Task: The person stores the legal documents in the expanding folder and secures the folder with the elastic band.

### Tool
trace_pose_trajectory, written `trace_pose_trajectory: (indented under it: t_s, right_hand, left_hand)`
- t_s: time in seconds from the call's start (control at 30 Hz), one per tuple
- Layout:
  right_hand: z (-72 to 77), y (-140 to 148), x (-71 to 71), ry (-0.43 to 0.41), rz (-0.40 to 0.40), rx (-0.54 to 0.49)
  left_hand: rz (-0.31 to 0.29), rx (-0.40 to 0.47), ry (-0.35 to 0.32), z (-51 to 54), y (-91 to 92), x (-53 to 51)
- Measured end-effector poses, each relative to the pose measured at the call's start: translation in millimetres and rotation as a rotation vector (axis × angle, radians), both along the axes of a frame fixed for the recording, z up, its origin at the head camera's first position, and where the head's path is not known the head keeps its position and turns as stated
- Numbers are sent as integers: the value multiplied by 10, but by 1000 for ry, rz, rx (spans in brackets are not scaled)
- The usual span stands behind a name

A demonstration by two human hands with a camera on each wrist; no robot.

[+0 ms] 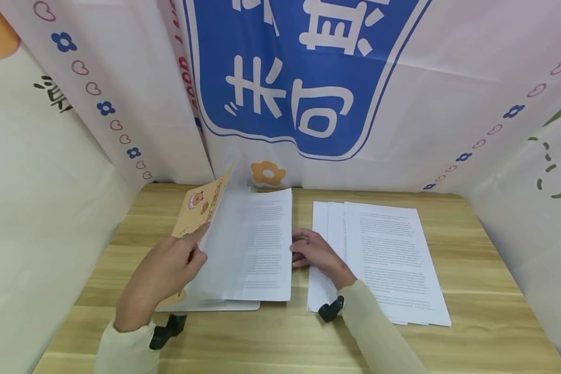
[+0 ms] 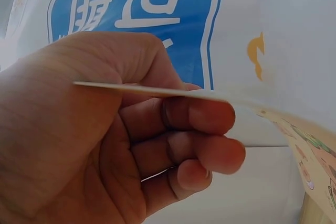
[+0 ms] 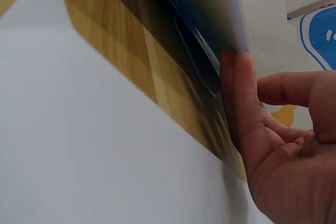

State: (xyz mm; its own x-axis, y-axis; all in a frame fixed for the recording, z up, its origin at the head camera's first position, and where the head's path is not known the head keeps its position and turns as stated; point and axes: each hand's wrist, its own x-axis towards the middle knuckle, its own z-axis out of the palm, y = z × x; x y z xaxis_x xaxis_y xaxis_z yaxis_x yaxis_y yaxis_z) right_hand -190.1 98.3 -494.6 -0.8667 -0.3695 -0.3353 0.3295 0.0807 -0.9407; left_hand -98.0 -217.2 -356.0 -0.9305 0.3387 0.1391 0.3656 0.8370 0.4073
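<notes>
On the left, my left hand (image 1: 165,267) grips the raised orange cartoon cover of a folder (image 1: 210,200). In the left wrist view, the cover's thin edge (image 2: 152,90) runs between the thumb side and the curled fingers (image 2: 210,150). Right of the cover, a translucent sheet (image 1: 229,239) stands partly lifted, overlapping printed sheets (image 1: 271,244). My right hand (image 1: 315,252) touches the right edge of these sheets, its fingertips fairly straight against them. The right wrist view shows fingertips (image 3: 244,69) meeting the sheets' edge; whether any sheet lies between them is hard to see.
Loose printed sheets (image 1: 392,254) lie overlapping on the right, partly under my right forearm. Everything lies on a wood-grain table (image 1: 280,337). A printed cloth (image 1: 378,171) hangs behind the table, with more cloth at both sides.
</notes>
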Motion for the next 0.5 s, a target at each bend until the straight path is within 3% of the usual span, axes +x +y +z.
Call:
trace_pose_trajectory:
  t_s: [0.5]
  right_hand:
    - [-29,-229,0,12,1,-49]
  left_hand:
    - [12,5,-4,5,21,17]
